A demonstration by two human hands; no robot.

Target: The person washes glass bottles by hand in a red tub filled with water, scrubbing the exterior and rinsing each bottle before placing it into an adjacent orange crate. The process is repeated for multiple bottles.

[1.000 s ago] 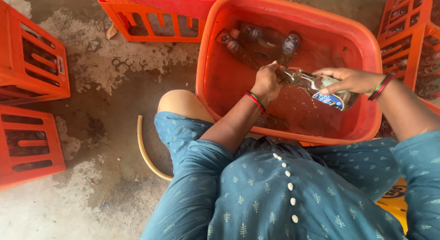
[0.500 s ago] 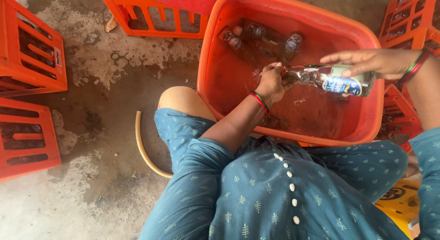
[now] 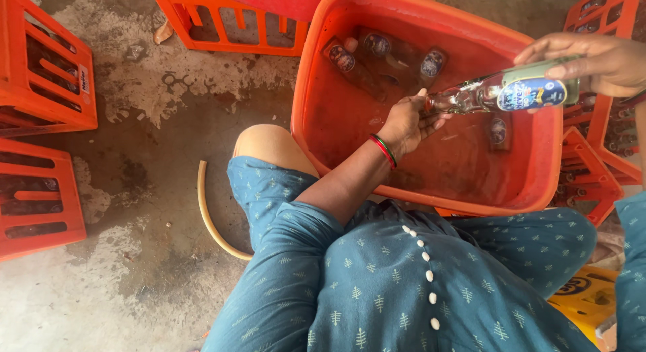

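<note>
My right hand (image 3: 592,59) grips the base end of a clear glass bottle (image 3: 505,93) with a blue-and-white label. The bottle lies nearly level above the right side of a large orange tub (image 3: 306,103). Its neck points left into my left hand (image 3: 407,123), whose fingers close around the mouth. That wrist wears red and green bangles. Several more labelled bottles (image 3: 377,46) lie under the water at the tub's far end, and another one (image 3: 498,130) rests near the right wall.
Orange plastic crates stand on the wet concrete at the left (image 3: 44,69), lower left (image 3: 37,197), top (image 3: 229,19) and right (image 3: 599,143). A pale hose (image 3: 208,217) curves on the floor by my knee. A yellow object (image 3: 585,295) sits at lower right.
My right hand has lifted the bottle out of the tub's water, up and to the right. My left hand has stayed at the bottle's neck.
</note>
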